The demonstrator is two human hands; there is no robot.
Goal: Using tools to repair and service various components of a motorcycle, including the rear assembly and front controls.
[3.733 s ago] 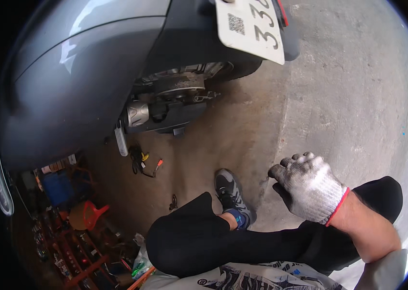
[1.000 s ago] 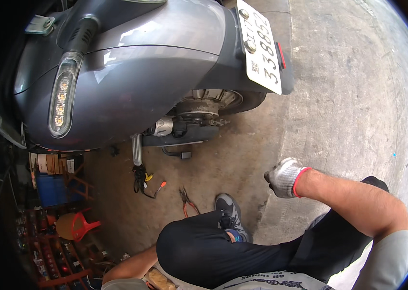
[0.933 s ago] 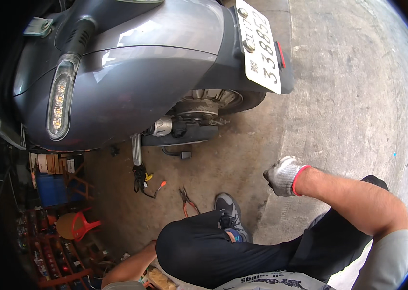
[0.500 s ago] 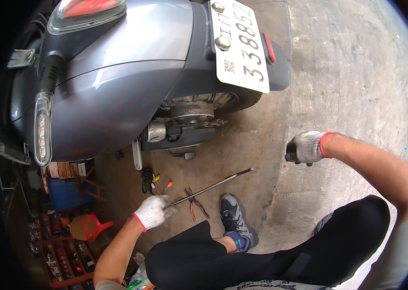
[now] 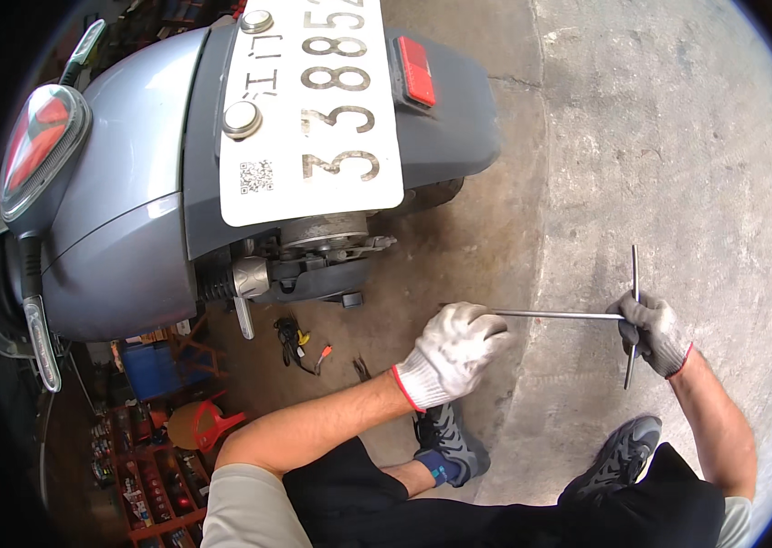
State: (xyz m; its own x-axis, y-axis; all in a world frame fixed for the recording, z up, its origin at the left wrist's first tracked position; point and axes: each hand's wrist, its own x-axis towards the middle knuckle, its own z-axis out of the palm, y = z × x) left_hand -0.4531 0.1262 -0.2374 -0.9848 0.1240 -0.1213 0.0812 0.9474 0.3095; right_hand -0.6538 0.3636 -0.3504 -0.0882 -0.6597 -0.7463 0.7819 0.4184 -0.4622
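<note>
My left hand (image 5: 454, 352), in a white glove with red cuff, grips the shaft of a long steel T-handle wrench (image 5: 550, 314). My right hand (image 5: 649, 331), in a dirtier grey-white glove, is closed on the wrench's crossbar at the right. The left glove hides the shaft's far end. Above and left of both hands stands the rear of a grey scooter (image 5: 112, 265), with a white plate (image 5: 304, 110), a red reflector (image 5: 415, 68) and a tail lamp (image 5: 39, 146). Its metal hub (image 5: 322, 235) shows beneath the plate, apart from the wrench.
A black cable (image 5: 287, 342) with yellow and orange ends and partly hidden pliers (image 5: 360, 367) lie on the concrete floor (image 5: 660, 155). At lower left are a red compartmented tool tray (image 5: 153, 493) and a blue object (image 5: 153, 370). My shoes (image 5: 614, 461) are below the wrench.
My left hand has risen rightward with the wrench, and my right hand has closed on its crossbar. The view has shifted, so the plate looks larger and both my shoes show.
</note>
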